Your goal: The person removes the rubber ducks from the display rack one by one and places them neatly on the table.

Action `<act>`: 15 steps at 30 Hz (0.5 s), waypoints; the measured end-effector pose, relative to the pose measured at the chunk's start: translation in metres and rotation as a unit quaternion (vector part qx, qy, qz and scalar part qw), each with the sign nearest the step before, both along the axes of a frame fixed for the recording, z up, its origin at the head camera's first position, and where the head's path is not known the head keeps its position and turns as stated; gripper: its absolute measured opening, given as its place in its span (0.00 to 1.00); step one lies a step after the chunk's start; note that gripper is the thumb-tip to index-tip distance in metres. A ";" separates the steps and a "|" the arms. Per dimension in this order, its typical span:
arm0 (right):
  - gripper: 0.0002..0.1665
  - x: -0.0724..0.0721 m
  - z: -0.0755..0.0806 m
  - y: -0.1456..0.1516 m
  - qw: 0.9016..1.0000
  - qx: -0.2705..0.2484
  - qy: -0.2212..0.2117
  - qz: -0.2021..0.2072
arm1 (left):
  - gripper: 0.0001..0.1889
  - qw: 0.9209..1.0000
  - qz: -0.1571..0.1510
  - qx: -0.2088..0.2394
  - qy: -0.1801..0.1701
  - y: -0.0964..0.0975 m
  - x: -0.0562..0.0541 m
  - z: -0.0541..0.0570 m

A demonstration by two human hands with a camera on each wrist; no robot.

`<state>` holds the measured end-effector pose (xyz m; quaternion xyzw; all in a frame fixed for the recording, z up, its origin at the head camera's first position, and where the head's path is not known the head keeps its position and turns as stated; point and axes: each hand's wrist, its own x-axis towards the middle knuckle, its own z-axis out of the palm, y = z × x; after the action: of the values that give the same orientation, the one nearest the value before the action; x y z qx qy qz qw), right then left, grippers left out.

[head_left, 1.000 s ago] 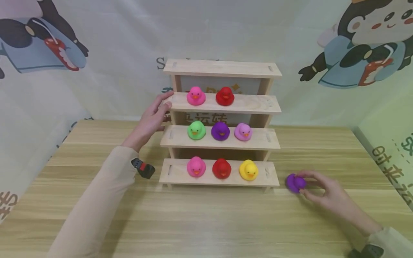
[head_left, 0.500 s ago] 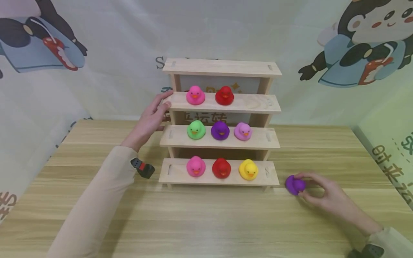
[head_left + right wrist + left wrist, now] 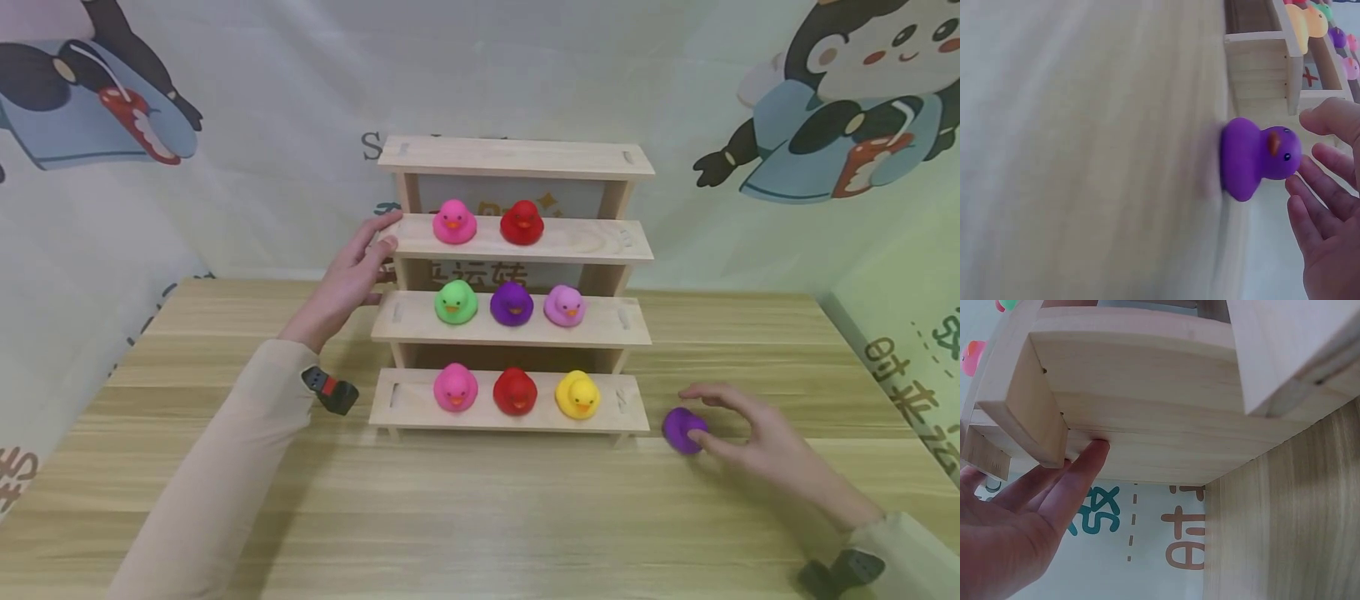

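A stepped wooden display shelf (image 3: 517, 323) stands on the table, with rubber ducks on its lower three boards. My left hand (image 3: 347, 279) holds the left end of its second board from the top, thumb and forefinger at the board's end. Below that board, a finger (image 3: 1088, 465) touches the side panel in the left wrist view. To the shelf's right, a purple rubber duck (image 3: 682, 431) sits upright on the table. My right hand (image 3: 765, 446) is spread beside it, thumb overlapping the duck from above. The right wrist view shows the purple duck (image 3: 1250, 156) outside the parted fingers.
Pink (image 3: 454, 222) and red (image 3: 522, 222) ducks sit on the second board. Green (image 3: 456, 302), purple (image 3: 512, 304) and lilac (image 3: 564, 306) ducks are below. Pink (image 3: 455, 388), red (image 3: 514, 392) and yellow (image 3: 577, 395) ones line the bottom. A printed cloth (image 3: 480, 75) hangs behind.
My right hand has let go of the purple duck: its fingers have spread and lifted off it, while the duck stays on the table. My left hand keeps its place on the shelf.
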<state>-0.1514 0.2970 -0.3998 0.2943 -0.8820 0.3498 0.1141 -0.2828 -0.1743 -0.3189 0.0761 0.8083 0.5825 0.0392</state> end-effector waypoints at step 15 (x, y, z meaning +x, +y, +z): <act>0.32 -0.017 0.021 -0.017 1.000 -0.003 0.013 0.015 | 0.25 1.000 0.005 -0.004 -0.001 0.000 0.001 0.001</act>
<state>-0.1683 0.2797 -0.3788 0.3112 -0.8750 0.3504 0.1211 -0.2815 -0.1739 -0.3183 0.0709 0.8111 0.5794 0.0376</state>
